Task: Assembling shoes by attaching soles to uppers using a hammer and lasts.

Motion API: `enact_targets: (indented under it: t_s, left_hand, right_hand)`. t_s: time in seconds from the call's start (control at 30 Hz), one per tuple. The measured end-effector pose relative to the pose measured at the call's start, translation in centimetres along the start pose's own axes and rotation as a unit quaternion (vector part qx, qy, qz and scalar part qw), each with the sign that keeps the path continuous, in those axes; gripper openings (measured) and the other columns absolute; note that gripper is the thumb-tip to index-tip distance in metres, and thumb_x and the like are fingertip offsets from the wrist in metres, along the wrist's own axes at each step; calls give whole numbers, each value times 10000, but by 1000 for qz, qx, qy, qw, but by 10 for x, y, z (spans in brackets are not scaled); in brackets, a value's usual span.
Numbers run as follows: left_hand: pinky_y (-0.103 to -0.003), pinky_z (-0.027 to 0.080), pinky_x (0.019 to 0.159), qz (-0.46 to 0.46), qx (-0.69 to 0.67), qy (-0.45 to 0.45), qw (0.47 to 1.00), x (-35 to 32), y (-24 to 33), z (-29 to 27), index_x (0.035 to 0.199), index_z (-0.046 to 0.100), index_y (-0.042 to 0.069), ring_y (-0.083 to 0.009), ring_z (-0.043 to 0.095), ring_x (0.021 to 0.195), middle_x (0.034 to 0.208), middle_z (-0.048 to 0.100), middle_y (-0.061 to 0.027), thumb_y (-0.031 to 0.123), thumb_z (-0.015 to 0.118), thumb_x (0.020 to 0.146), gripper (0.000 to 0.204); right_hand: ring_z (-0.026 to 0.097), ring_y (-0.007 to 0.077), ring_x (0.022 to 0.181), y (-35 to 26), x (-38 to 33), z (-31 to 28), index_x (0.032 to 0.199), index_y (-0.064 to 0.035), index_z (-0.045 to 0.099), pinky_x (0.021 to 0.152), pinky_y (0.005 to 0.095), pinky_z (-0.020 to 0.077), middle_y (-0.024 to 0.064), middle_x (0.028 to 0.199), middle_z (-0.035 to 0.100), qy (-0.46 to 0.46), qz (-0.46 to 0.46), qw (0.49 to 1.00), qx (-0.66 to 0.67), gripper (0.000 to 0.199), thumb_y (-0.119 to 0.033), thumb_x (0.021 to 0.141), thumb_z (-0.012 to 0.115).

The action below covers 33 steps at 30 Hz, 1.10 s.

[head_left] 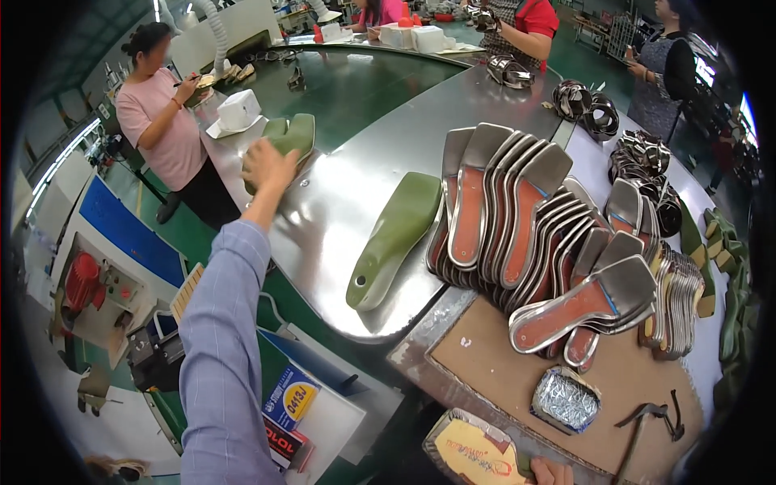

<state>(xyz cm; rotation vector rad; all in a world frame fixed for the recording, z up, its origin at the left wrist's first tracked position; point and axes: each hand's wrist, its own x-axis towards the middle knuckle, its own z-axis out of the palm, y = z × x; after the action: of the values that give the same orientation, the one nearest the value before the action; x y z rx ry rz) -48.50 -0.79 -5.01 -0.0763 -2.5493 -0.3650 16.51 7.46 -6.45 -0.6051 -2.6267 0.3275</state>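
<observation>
My left hand [271, 166] reaches out over a pair of green shoe lasts [302, 133] at the left edge of the metal table. Its fingers are spread against the nearer last, not wrapped round it. At the bottom edge my right hand [551, 470], partly cut off, is closed on a green shoe last [525, 464] with a yellow-bottomed insole [469, 449] on its sole. Another green last [394, 238] lies alone on the shiny table. To its right leans a big stack of insoles [505, 202], reddish-brown with grey front ends and silvery rims.
A brown board [477, 343] carries a foil-lined tin [567, 399] and a hammer-like tool [644, 420]. Metallic strap bundles [638, 153] and more green lasts [731, 315] line the right. A person in pink [166, 121] stands beside the green belt [356, 89]; other people work farther back.
</observation>
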Motion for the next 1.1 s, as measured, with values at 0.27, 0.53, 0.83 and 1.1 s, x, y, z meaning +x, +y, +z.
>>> enact_targets:
  t_s: [0.27,0.53,0.83,1.1]
  left_hand:
    - [-436,471,903,306,-166,-332,877,-191,47,-146,1378,392,160,-389,586,1044,1172,559,-240,412,671,784,703]
    - [-486,483,804,233,-122,-139,955,-122,-10,-86,1350,377,230,-422,588,926,1084,549,-202,175,699,746,686]
    - [-395,424,965,249,-195,34,948,-91,-11,-64,1389,375,110,-327,560,1089,1309,474,-186,191,658,840,622]
    - [-376,373,1015,135,-721,-526,429,-308,31,-256,1436,207,20,-294,461,1225,1363,390,-240,461,819,663,1080]
  right_hand:
    - [569,392,762,4,-2,5,1130,-26,553,682,454,460,192,919,599,17,-19,999,26,578,-322,685,774]
    - [569,401,857,-3,-4,0,1123,-42,551,740,463,465,201,979,593,33,5,999,24,583,-268,646,802]
    - [594,372,823,-5,6,-4,1092,-46,574,684,425,486,185,955,609,25,-6,996,89,541,-228,642,813]
    - [610,270,990,-56,77,-28,1187,40,504,878,365,474,157,1136,593,75,83,945,309,612,-61,660,798]
